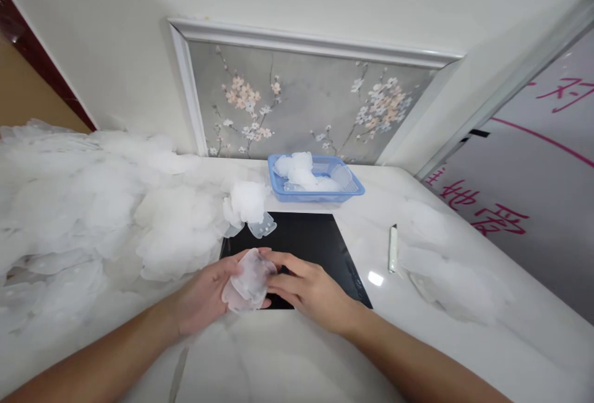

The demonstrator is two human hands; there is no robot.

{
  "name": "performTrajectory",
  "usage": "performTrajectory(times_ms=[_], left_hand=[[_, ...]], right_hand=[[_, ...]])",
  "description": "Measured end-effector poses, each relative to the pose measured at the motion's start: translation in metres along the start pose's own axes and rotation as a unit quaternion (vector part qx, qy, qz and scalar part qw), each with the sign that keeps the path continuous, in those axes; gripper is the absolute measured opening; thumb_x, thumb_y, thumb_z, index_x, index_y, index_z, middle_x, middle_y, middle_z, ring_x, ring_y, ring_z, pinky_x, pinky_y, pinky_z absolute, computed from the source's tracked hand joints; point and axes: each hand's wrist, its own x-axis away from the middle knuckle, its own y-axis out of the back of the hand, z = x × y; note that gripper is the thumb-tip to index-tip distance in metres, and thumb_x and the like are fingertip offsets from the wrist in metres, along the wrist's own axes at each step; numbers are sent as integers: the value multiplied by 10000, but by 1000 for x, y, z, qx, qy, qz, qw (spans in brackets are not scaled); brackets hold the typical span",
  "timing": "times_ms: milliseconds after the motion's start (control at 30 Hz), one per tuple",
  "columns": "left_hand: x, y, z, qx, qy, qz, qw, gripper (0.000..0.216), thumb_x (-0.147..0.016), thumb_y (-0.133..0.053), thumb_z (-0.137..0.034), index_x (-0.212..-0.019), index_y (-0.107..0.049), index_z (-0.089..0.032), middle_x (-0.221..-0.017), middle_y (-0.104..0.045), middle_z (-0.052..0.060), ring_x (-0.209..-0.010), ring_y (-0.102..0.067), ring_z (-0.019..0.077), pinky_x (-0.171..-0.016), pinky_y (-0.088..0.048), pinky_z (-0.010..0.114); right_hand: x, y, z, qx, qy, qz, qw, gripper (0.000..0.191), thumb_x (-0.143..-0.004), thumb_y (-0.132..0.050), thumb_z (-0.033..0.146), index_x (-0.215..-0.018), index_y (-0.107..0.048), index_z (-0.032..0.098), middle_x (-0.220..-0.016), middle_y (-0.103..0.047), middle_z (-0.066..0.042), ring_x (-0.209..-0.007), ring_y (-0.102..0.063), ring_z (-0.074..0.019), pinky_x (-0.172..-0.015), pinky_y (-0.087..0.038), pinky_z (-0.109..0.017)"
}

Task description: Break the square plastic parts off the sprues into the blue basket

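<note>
The left hand (pixel 204 294) was turned palm up and curled around a few overlapping translucent white pieces (pixel 250 280), its thumb along their near-left side and its other fingers mostly hidden behind them; the right hand (pixel 313 291) came in from the other side, fingers bent, fingertips at the right edge of the same pieces; whether the right fingertips were pinching a layer or merely resting on it, I could not tell. The pieces, scallop-edged and petal-like, were thus between the two hands, above a black mat (pixel 306 239) that lay under and beyond them; just past the left hand, a small heap of similar pieces (pixel 248 202) sat at the mat's far-left corner and partly overlapped it.

Straight beyond the hands stood a blue basket (pixel 320 197) with more white pieces inside; to the left of the left hand spread a large pale pile (pixel 93 192) of them; to the right of the right hand lay a slim pale-green tool (pixel 393 248), and farther right a whitish translucent bundle (pixel 455 288), too blurred to make out; everything rested on a marbled white tabletop (pixel 288 359).
</note>
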Motion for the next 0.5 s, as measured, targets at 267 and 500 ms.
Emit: performTrajectory(times_ms=[267,500], left_hand=[[0,6,1,4,4,-33,999,639,-725,-524,-127,-1361,-468,-167,-1183,-641,98,-1104,-588,287,-926,-481,424],[3,-3,2,-124,19,-67,990,947,-611,-578,-18,-1465,-257,-270,-1185,-651,37,-1082,-616,221,-913,-446,319]], right_hand=[[1,12,-7,-147,-101,-20,984,235,-894,-625,298,-1122,-627,238,-1251,-648,-81,-1123,-635,-215,-927,-543,-341],[1,5,0,-154,-124,15,980,191,-954,-522,304,-1019,-686,230,-1063,-719,-49,-922,-689,-183,-811,-542,-297]])
